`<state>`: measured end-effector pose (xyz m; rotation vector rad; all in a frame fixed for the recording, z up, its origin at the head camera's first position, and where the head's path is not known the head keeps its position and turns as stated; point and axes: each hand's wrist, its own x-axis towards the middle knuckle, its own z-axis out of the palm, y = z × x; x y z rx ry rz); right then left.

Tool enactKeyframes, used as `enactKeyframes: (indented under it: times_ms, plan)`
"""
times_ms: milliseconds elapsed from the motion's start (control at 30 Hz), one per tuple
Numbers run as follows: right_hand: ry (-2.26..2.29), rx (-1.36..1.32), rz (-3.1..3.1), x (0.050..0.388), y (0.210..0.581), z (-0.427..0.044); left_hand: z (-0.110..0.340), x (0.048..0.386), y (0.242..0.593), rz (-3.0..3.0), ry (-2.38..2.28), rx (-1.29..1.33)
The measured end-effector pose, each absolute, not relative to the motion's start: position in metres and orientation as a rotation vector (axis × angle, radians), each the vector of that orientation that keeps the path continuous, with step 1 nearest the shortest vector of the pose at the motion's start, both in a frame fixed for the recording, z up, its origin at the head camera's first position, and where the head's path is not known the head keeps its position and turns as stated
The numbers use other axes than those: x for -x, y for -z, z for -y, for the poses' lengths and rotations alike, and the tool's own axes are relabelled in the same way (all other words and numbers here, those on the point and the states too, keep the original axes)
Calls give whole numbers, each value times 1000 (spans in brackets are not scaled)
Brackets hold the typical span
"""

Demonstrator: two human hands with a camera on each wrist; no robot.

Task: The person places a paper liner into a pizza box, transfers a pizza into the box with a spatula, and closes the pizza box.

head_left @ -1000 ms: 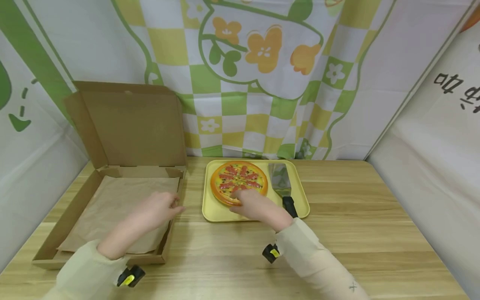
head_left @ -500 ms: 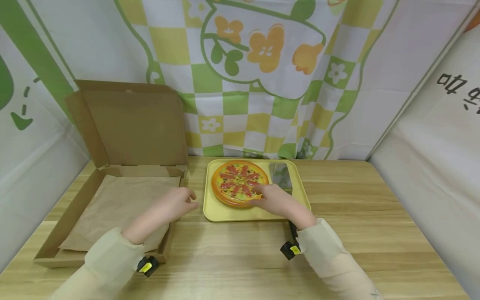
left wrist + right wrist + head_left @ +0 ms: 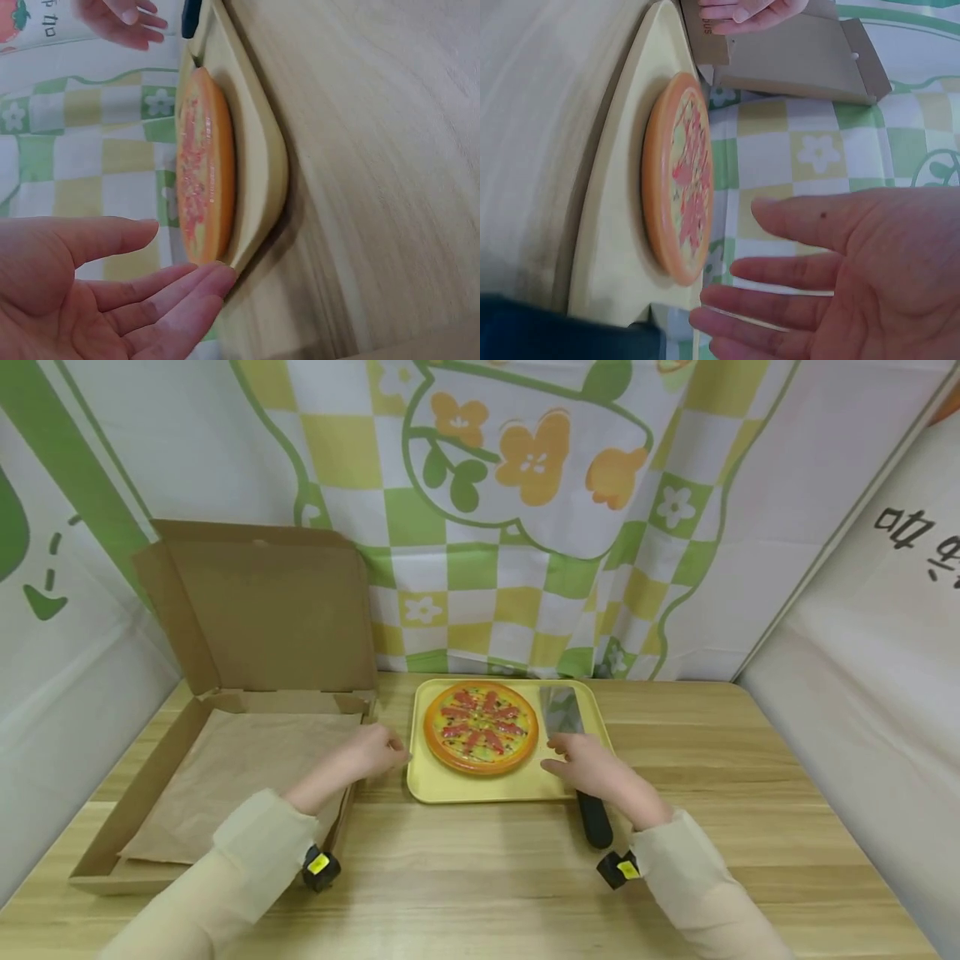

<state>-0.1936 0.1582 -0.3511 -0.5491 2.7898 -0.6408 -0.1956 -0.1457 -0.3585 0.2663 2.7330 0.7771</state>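
A pizza (image 3: 481,727) with red strips on top lies on a yellow tray (image 3: 491,791). Beside it on the tray is a pizza server with a metal blade (image 3: 560,708) and a black handle (image 3: 595,821) that juts over the near edge. My left hand (image 3: 367,750) hovers by the tray's left edge, fingers relaxed and nothing in them; whether a fingertip touches the rim I cannot tell. Above the server, my right hand (image 3: 588,766) is held with straight, parted fingers and covers part of it. In the right wrist view that palm (image 3: 900,270) holds nothing.
An open cardboard pizza box (image 3: 258,610) stands on the left of the wooden table (image 3: 465,893), its lid raised and brown paper (image 3: 240,777) lining its base. Behind the table hangs a checked curtain (image 3: 480,568). White fabric walls flank both sides.
My right hand has moved right, off the pizza and over the server. My left hand has moved right, from above the box to the tray's left edge. The pizza and tray stay put.
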Motion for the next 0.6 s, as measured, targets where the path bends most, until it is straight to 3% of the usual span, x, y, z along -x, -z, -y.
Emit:
enactKeyframes:
  times_ms: [600]
  plan:
    - [591, 216, -2861, 183, 363, -189, 133, 212, 382, -2582, -872, -2]
